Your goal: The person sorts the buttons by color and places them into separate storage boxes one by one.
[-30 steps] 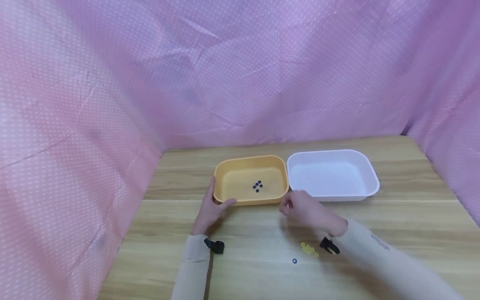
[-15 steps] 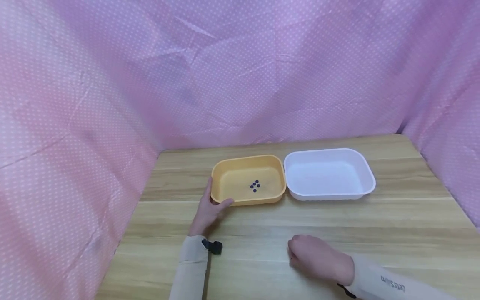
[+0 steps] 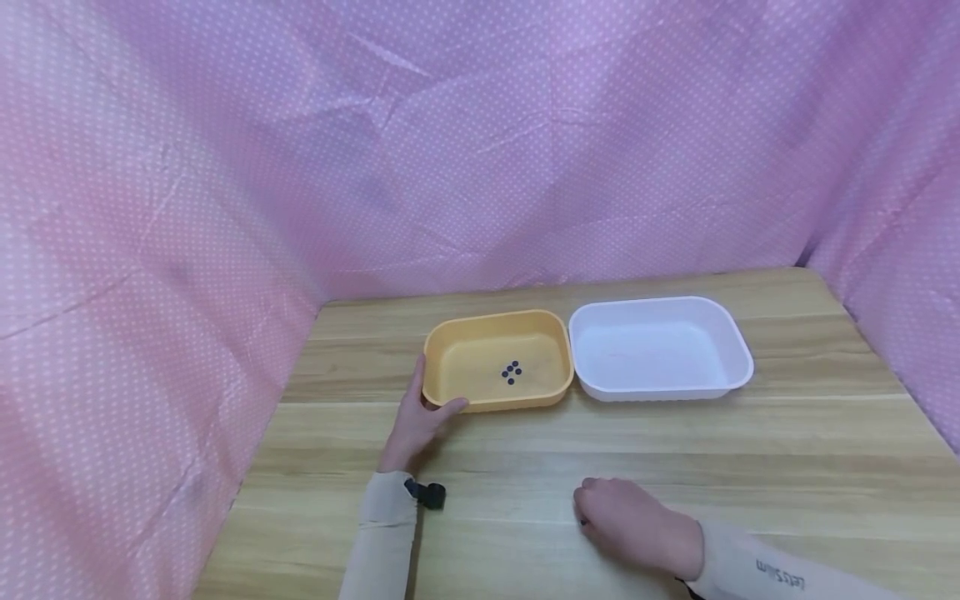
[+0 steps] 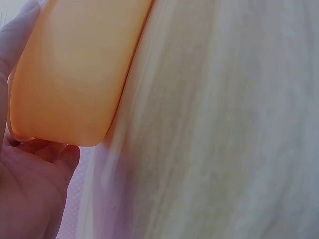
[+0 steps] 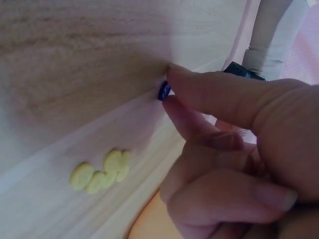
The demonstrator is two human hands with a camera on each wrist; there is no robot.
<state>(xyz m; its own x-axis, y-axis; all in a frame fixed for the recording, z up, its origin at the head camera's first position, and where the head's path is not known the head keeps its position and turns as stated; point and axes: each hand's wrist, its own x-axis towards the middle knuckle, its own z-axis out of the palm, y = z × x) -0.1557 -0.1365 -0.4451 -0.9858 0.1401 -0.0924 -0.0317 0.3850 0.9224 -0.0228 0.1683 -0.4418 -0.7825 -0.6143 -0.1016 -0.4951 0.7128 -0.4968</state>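
In the head view, a yellow plastic tray (image 3: 465, 358) stands at the back of the table, with several small dark discs (image 3: 510, 368) lying inside. My left hand (image 3: 411, 425) grips its near left corner, thumb along the front wall and fingers round the side; the left wrist view also shows this hold. Low on the right, my right hand (image 3: 633, 523) is down at the tabletop. Between its thumb and index finger it pinches a small blue disc (image 5: 164, 90) with a pale marking. Several yellow discs (image 5: 82, 175) lie close by, hidden beneath the hand in the head view.
A white tray (image 3: 652, 360) stands right beside the yellow one, its side against or nearly against it. Both rest on a wood-grain table (image 3: 502, 542). Pink dotted cloth (image 3: 480, 150) hangs behind and along the sides.
My right hand has come from the yellow tray's near right corner down to the small discs and now pinches the blue one. The left hand keeps its hold on the tray.
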